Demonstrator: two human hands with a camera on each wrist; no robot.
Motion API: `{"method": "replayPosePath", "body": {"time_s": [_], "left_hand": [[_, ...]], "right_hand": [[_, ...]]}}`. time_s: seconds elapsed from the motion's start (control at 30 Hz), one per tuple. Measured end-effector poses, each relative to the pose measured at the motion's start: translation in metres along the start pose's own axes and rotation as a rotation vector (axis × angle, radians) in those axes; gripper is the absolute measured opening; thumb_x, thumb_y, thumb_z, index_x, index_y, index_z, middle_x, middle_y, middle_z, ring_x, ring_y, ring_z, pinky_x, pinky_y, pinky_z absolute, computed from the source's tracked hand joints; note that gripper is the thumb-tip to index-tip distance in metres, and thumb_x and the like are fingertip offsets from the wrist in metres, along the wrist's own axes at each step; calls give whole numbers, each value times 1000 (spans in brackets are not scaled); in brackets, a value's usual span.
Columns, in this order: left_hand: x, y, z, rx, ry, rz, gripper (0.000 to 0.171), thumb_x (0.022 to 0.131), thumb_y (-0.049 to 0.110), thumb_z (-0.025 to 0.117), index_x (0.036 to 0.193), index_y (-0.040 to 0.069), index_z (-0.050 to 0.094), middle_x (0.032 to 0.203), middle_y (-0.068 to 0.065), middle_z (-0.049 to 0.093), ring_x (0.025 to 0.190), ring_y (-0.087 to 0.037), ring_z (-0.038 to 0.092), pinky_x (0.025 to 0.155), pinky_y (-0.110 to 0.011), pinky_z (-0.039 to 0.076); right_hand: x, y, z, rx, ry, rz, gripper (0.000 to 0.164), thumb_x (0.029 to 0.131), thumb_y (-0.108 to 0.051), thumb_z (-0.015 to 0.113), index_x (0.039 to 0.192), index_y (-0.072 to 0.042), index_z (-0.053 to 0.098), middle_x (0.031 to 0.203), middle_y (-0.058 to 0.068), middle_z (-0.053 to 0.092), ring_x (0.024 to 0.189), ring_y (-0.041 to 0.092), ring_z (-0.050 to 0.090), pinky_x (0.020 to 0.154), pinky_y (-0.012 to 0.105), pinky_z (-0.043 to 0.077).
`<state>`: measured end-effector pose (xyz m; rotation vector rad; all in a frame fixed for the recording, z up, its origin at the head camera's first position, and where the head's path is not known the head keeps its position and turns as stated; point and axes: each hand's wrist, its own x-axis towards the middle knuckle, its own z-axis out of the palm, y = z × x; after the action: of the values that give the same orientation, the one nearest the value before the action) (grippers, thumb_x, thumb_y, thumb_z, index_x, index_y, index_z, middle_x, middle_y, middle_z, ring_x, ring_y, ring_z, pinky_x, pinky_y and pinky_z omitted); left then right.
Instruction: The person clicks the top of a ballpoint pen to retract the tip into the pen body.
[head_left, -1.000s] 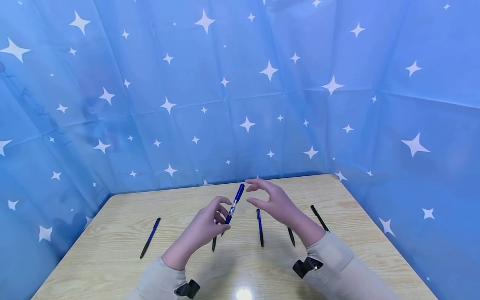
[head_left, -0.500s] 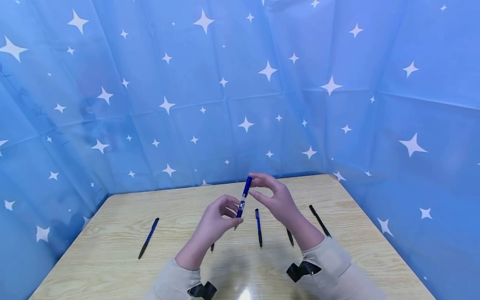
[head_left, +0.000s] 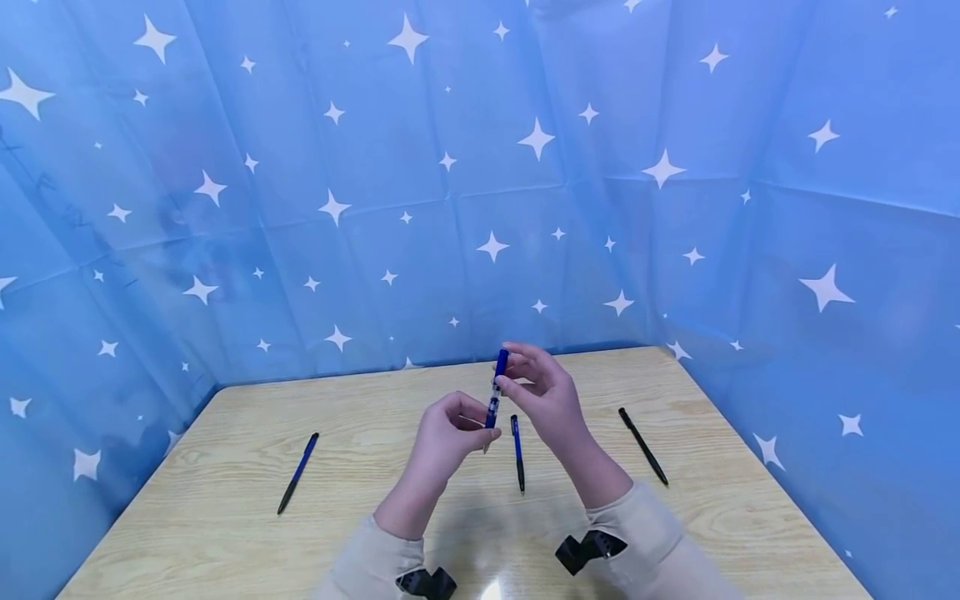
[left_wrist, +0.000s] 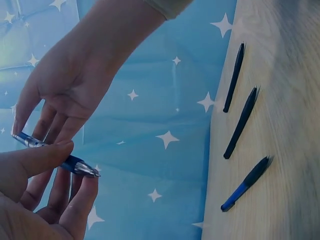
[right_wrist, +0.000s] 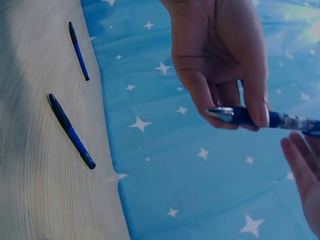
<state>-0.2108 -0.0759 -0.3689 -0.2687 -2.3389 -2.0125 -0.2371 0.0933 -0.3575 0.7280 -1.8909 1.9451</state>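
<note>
A blue pen (head_left: 492, 408) with a clear section and a metal tip is held above the table, tilted, tip downward. My left hand (head_left: 450, 429) pinches its lower part between thumb and fingers. At the blue upper end, my right hand (head_left: 543, 396) has its thumb and fingertips around the pen. In the left wrist view the pen tip (left_wrist: 89, 170) sticks out past the left thumb. The right wrist view shows the left hand (right_wrist: 225, 60) gripping the pen (right_wrist: 242, 116) near its tip, with the right fingers (right_wrist: 300, 160) at the other end.
On the wooden table (head_left: 360, 517) lie a blue-and-black pen (head_left: 298, 473) at left, another blue-and-black pen (head_left: 518, 454) in the middle and a black pen (head_left: 643, 446) at right. A second black pen (left_wrist: 242, 122) shows in the left wrist view. A starry blue curtain (head_left: 420, 233) stands behind.
My left hand has moved right with the blue pen, which now stands more upright. The right hand has gone from apart from the pen to holding its upper end.
</note>
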Motion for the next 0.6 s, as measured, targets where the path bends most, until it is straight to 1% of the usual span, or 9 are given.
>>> {"method": "replayPosePath", "body": {"time_s": [0.17, 0.23, 0.33, 0.43, 0.5, 0.53, 0.6], "left_hand": [[1, -2, 6, -30, 23, 3, 22, 76, -2, 81, 92, 2, 67, 85, -6, 67, 77, -21, 66, 67, -35, 57], [1, -2, 8, -35, 35, 2, 22, 75, -3, 81, 91, 2, 67, 84, -6, 67, 76, -20, 66, 67, -35, 57], [0, -3, 10, -38, 53, -2, 22, 75, -3, 81, 90, 2, 67, 83, -6, 67, 76, -20, 66, 67, -34, 57], [0, -3, 11, -38, 65, -9, 22, 75, -2, 82, 90, 3, 67, 84, -6, 67, 76, -20, 66, 68, -34, 57], [0, -2, 12, -39, 69, -7, 21, 75, -1, 82, 91, 3, 68, 85, -6, 67, 77, -20, 66, 68, -34, 57], [0, -2, 12, -39, 71, -5, 21, 75, -1, 82, 90, 3, 68, 85, -6, 67, 77, -20, 66, 69, -34, 57], [0, -1, 13, -43, 75, 1, 21, 75, -1, 82, 90, 3, 68, 85, -6, 67, 77, -20, 66, 69, -34, 57]], "right_hand": [[0, 3, 4, 116, 2, -10, 39, 93, -1, 64, 131, -2, 56, 112, 26, 56, 92, 21, 66, 80, 37, 56], [0, 4, 5, 155, 2, -15, 38, 94, 0, 63, 131, 0, 55, 111, 28, 56, 91, 22, 67, 80, 38, 57], [0, 5, 6, 181, 5, -15, 37, 95, -1, 62, 131, 0, 54, 110, 24, 58, 90, 22, 67, 79, 39, 57], [0, 6, 6, 179, 12, -16, 35, 95, -4, 62, 130, -3, 56, 108, 15, 61, 88, 22, 68, 78, 40, 57], [0, 6, 6, 176, 16, -23, 35, 96, -4, 61, 130, -5, 57, 108, 12, 62, 88, 22, 68, 78, 40, 57], [1, 7, 6, 172, 17, -28, 34, 96, -4, 61, 130, -6, 57, 108, 12, 62, 88, 21, 68, 78, 40, 57], [1, 7, 6, 174, 16, -41, 34, 97, -4, 60, 130, -8, 58, 109, 18, 62, 88, 21, 69, 78, 40, 57]]}}
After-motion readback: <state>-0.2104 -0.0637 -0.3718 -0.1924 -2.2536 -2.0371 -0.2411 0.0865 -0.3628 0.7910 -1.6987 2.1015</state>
